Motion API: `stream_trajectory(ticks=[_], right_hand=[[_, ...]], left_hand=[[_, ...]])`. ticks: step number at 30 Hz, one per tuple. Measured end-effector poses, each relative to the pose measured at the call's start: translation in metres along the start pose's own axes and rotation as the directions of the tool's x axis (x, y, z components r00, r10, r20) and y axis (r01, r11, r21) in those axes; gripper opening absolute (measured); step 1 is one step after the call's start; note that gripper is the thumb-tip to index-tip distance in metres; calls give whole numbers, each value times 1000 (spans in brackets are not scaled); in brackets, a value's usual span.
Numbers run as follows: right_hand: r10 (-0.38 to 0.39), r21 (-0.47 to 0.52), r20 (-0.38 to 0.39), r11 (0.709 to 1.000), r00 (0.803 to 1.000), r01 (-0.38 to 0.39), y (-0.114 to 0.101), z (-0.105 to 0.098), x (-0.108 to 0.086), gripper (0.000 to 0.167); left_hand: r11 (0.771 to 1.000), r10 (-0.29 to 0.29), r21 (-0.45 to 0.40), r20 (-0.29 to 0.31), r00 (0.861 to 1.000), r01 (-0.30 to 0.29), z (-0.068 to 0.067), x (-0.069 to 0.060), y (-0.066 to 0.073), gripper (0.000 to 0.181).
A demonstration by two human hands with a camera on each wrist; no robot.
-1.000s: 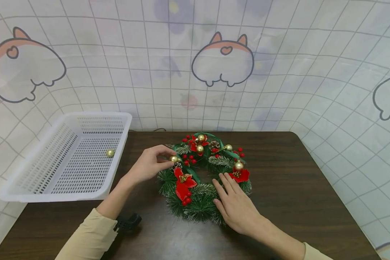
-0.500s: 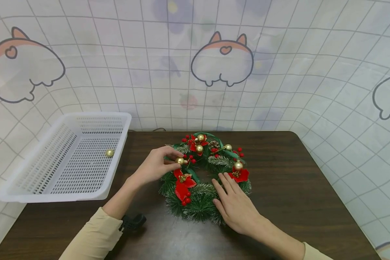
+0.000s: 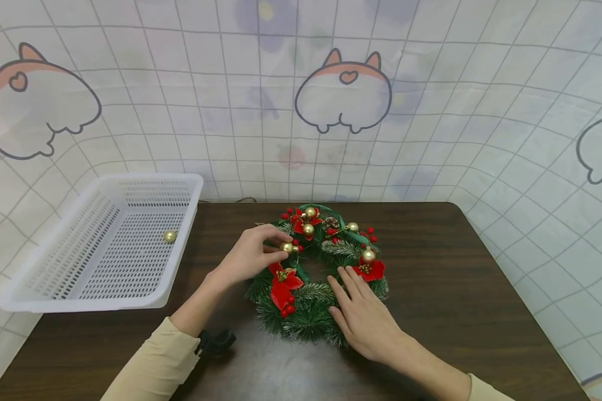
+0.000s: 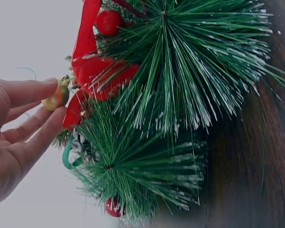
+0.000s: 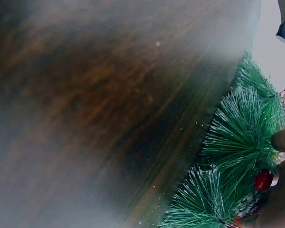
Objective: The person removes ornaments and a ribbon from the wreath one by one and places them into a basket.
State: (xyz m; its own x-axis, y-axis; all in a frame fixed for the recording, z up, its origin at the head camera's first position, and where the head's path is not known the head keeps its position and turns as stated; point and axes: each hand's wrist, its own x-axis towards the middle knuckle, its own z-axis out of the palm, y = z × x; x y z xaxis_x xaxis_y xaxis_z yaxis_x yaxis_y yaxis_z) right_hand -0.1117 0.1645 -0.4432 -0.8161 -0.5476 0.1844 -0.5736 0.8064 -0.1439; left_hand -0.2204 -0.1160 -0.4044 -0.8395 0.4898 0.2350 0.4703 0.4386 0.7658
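A green Christmas wreath (image 3: 311, 320) with red flowers, berries and pinecones lies on the table. Between thumb and fingers my left hand (image 3: 248, 253) pinches a small gold ball ornament (image 3: 287, 247) over the wreath's left side. The left wrist view shows that same ornament (image 4: 57, 98) at the fingertips, beside a red flower (image 4: 102, 76). My right hand (image 3: 366, 320) rests on the front right of the wreath, fingers straight. Several gold balls, one of them a right-hand ball (image 3: 368, 255), sit on the wreath's back and right. Only part of the right hand shows in the right wrist view.
On the left stands a white perforated plastic basket (image 3: 100, 303), with one gold ball (image 3: 170, 236) inside near its right wall. The dark wooden table (image 3: 461, 278) meets a curtain with a grid pattern (image 3: 231, 111) at the back. A black wrist device (image 3: 215, 341) sits on the left wrist.
My left hand has moved right, carrying the gold ball from the wreath's outer left edge toward its inner ring. The right hand has stayed where it was.
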Motion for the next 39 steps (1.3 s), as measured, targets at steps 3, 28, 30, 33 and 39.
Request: stream_trajectory(ticks=[3, 28, 30, 33, 39], right_hand=[[-2, -1, 1, 1000, 1000, 2, 0, 0, 0, 58], [3, 7, 6, 1000, 1000, -4, 0, 0, 2, 59], [5, 13, 5, 1000, 1000, -5, 0, 0, 1, 59], [6, 16, 4, 1000, 1000, -6, -1, 0, 1, 59], [9, 3, 9, 1000, 1000, -9, 0, -1, 0, 59]], left_hand=[[1000, 7, 18, -7, 1000, -6, 2, 2, 1, 27], [995, 72, -67, -44, 996, -75, -10, 6, 35, 27], [994, 76, -70, -45, 996, -79, -15, 3, 41, 27], [993, 85, -81, -48, 995, -89, -23, -3, 48, 28], [988, 103, -111, -66, 993, -110, -43, -15, 56, 29]])
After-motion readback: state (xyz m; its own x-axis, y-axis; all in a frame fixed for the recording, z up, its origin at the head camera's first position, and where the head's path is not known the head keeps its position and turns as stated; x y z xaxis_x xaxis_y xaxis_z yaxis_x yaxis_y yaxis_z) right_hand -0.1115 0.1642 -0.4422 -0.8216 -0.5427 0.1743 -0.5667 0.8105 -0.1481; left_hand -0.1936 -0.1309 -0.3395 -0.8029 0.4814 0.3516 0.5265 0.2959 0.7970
